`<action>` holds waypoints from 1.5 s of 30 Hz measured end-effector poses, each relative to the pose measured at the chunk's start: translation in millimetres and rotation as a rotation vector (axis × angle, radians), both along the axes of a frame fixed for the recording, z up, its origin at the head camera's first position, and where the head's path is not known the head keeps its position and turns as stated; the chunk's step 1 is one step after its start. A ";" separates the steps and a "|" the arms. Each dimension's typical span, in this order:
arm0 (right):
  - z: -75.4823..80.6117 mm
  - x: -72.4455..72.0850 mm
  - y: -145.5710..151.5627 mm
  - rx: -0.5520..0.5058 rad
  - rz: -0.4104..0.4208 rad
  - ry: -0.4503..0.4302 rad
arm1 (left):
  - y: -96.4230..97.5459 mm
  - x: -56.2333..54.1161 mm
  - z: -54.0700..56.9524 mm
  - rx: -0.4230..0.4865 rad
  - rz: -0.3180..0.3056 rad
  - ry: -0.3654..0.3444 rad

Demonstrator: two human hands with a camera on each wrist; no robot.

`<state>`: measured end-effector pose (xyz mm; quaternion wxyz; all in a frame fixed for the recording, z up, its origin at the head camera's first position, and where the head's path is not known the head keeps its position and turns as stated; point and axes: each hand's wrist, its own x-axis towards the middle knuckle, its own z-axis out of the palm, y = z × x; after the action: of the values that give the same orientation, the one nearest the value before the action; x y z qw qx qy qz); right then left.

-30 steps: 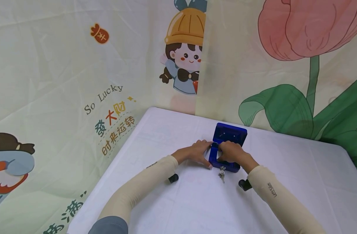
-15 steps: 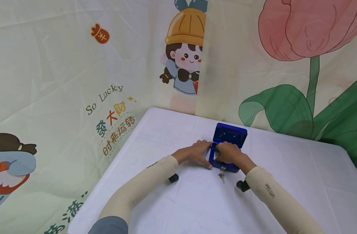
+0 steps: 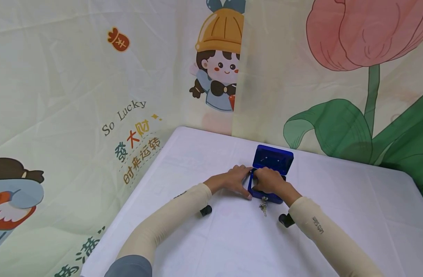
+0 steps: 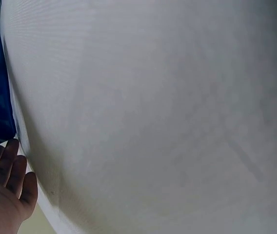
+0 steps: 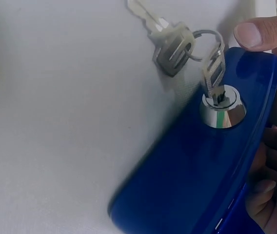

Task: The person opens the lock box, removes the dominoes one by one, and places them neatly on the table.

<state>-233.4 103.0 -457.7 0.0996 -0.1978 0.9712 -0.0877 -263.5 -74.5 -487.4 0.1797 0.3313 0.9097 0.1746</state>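
A small blue cash box (image 3: 251, 189) stands on the table with its lid (image 3: 275, 156) raised at the back. My left hand (image 3: 236, 181) holds the box by its left end, thumb at the front corner and fingers toward the rear. My right hand (image 3: 268, 181) reaches into the box, its fingers bent; in the right wrist view those fingers (image 5: 263, 195) are partly behind the front wall, so whether they hold anything is hidden. One key is inserted in the silver lock (image 5: 224, 117), and a second key (image 5: 175, 48) hangs from the same ring.
The table (image 3: 211, 246) wears a white cloth. Just behind the box rises a printed fabric backdrop (image 3: 266, 77). A black wrist camera (image 3: 206, 210) sits under the left sleeve, another black camera (image 3: 286, 220) under the right one.
My right hand has shifted slightly left inside the box, its forearm following. The left hand, the box and the raised lid stay put.
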 end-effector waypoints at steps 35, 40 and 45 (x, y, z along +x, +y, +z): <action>-7.1 -0.8 -6.9 -0.059 -0.073 -0.020 | 1.3 -2.3 -4.0 0.009 -0.003 0.010; -4.8 0.9 -4.4 -0.053 -0.080 -0.020 | 1.6 -2.8 -4.6 0.006 -0.001 0.008; -4.1 0.6 -3.9 -0.040 -0.088 -0.021 | 2.1 -3.3 -4.4 0.005 0.002 0.009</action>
<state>-232.8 99.1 -461.7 0.1018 -0.1559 0.9759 -0.1135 -266.7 -72.4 -491.8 0.1746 0.3315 0.9104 0.1756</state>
